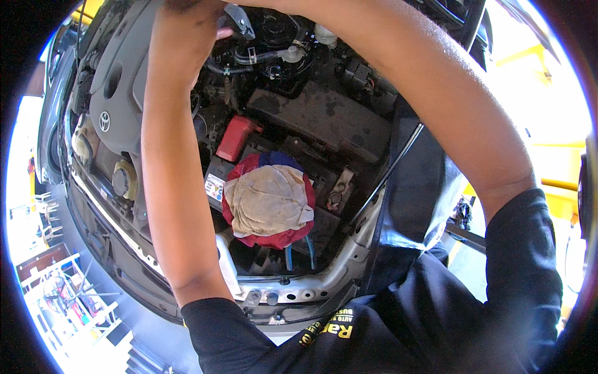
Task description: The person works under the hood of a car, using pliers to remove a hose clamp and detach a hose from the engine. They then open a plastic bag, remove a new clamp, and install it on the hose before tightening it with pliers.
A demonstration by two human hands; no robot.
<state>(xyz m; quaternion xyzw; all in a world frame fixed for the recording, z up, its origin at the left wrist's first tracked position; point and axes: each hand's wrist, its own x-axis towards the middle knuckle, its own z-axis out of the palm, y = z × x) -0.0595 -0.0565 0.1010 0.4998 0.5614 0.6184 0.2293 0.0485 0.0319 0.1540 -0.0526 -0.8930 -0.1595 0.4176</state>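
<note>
Both my arms reach up over a car's engine bay to the upper edge of the view. My left hand [185, 25] is at that edge, dark smudges on its skin; most of its fingers are hidden, with one fingertip showing. Beside that fingertip is a grey, angular tool end [240, 22]; which hand holds it, if either, I cannot tell. From the right, my right forearm [386, 43] bends across to the top, and its hand is out of sight. Below lies a round cloth bundle [269, 201], beige with red and blue edges, on the battery. Two blue tool handles [289, 257] stick out under it.
A red terminal cover [237, 138] sits beside the cloth. Around it are a long black box [321, 118], hoses [258, 57] and the grey engine cover [118, 75]. A metal prop rod [392, 167] slants up on the right. The front body panel [293, 294] runs close to my body.
</note>
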